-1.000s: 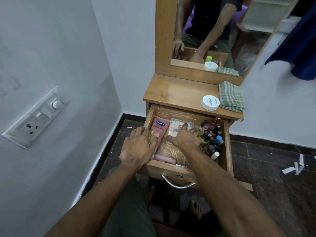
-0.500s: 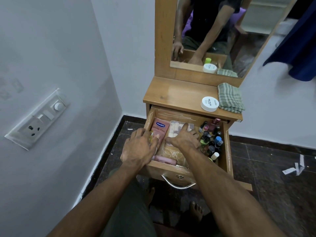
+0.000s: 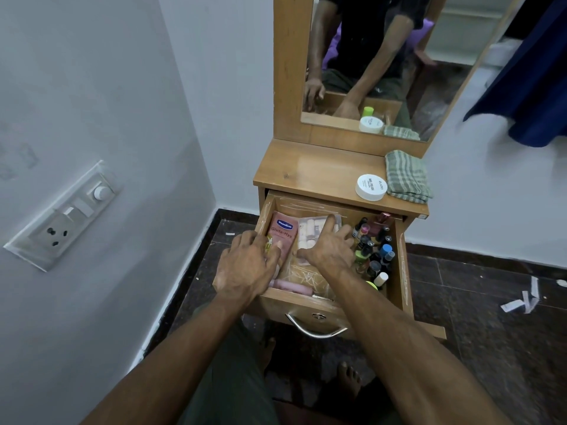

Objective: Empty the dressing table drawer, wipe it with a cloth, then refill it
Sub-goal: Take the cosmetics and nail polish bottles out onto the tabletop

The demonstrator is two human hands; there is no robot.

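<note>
Both hands are down inside the open drawer [image 3: 402, 271] at the centre of the frame. Left hand [image 3: 245, 268] lies palm down at the drawer's left side, its fingers bent over the lower end of a pink Vaseline tube [image 3: 282, 237] and a small yellowish item beside it; whether it truly grips either one cannot be told. Right hand [image 3: 329, 248] lies spread, fingers straight, pressing flat on a clear plastic pack [image 3: 310, 231] of pale rolls in the middle of the drawer, the fingertips reaching toward the drawer's back wall.

To the right of that hand, a crowd of small nail polish bottles [image 3: 376, 250] stands upright along the drawer's right side. Near the drawer's front edge lie a second pink tube [image 3: 291, 286] and a clear bag of thin sticks [image 3: 306, 276], partly under the right wrist. A curved metal handle [image 3: 316, 331] hangs on the drawer front.

On the wooden table top [image 3: 306, 173], just above the drawer, a round white jar [image 3: 371, 187] sits touching a folded green checked cloth [image 3: 406, 176] at the right end. A mirror [image 3: 383, 65] rises above at upper centre. A switchboard [image 3: 64, 216] is on the wall at the left of the frame, and paper scraps [image 3: 521, 299] lie on the dark floor at the right.
</note>
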